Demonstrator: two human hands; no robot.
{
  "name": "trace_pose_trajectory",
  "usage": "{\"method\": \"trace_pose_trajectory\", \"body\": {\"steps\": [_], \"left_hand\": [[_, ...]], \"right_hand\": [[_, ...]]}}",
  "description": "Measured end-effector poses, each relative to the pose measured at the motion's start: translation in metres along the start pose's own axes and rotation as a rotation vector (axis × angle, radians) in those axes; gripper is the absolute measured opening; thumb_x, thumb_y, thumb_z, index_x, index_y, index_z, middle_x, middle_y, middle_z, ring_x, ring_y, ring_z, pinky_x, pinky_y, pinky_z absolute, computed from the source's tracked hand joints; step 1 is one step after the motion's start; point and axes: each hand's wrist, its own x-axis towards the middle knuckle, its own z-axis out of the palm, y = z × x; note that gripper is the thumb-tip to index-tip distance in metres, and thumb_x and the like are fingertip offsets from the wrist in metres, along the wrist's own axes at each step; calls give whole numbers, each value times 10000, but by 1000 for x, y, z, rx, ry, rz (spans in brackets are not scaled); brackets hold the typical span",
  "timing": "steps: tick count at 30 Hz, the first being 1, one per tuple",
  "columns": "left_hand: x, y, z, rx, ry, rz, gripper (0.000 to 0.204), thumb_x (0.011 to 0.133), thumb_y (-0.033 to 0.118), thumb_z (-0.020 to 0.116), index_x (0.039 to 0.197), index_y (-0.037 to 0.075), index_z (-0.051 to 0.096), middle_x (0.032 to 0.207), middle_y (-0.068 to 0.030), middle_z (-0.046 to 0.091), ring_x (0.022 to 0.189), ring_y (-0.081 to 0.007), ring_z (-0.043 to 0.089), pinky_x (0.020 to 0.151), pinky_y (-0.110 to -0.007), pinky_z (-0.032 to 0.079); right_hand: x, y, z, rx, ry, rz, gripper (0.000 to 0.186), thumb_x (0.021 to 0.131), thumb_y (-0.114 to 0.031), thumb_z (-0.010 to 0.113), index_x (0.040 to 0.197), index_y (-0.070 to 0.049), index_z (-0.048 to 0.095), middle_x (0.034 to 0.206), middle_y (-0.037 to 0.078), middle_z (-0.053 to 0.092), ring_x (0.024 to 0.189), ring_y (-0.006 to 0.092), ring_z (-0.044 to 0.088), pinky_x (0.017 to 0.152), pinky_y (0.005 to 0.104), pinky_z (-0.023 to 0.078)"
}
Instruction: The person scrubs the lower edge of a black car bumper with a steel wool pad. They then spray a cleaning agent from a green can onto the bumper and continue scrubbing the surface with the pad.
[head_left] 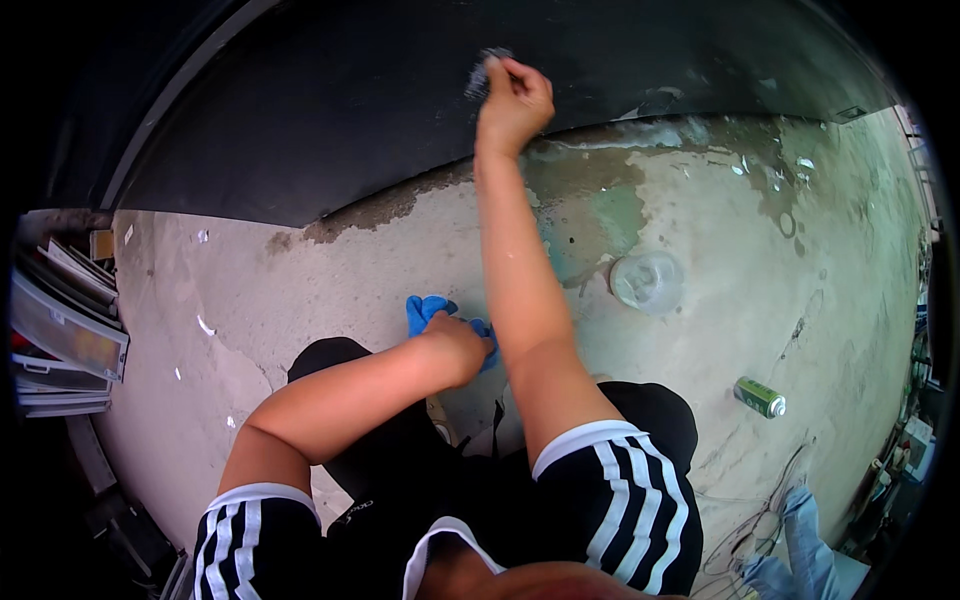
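Note:
My right hand [517, 105] reaches up to a large black panel [300, 120], its fingers pinched together against the surface. Whatever they pinch, if anything, is too small to make out. A patch of whitish-grey residue [477, 80] lies on the panel right by the fingertips. Lower down, between my knees, my left hand [455, 345] is closed around a bright blue cloth [430, 308], which bunches out on both sides of the fingers. Another pale scrap of residue [655, 100] clings near the panel's lower edge.
A round see-through tub [647, 282] stands on the concrete floor [370, 270], right of my right forearm. Further right lies a green spray can [760, 397]. Wet patches and white scraps mark the floor near the panel. Framed panels [70, 330] are stacked left; light-blue fabric [808, 530] lies lower right.

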Motion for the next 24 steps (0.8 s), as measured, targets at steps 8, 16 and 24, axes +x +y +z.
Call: {"method": "trace_pose_trajectory", "body": {"steps": [8, 16, 24], "left_hand": [[-3, 4, -13, -39, -44, -5, 533, 761, 106, 601, 1285, 141, 510, 1016, -139, 666, 960, -309, 642, 811, -426, 453], [-8, 7, -20, -47, -69, -14, 498, 747, 104, 612, 1236, 147, 533, 997, -133, 669, 947, -310, 645, 826, -424, 452], [12, 6, -15, -33, -160, -33, 437, 751, 95, 601, 1183, 139, 555, 967, -141, 667, 948, -317, 646, 841, -429, 452]], "right_hand": [[53, 43, -35, 118, 252, 188, 95, 766, -2, 739, 831, -1, 669, 800, 41, 635, 695, 114, 571, 645, 256, 482], [90, 67, -61, -37, 360, 221, 54, 795, -7, 699, 830, -2, 658, 791, 67, 651, 701, 170, 585, 691, 300, 491], [5, 46, -19, -280, 186, -211, 187, 881, -61, 624, 1031, 44, 659, 1096, 128, 557, 952, 216, 593, 816, 294, 493]]}}
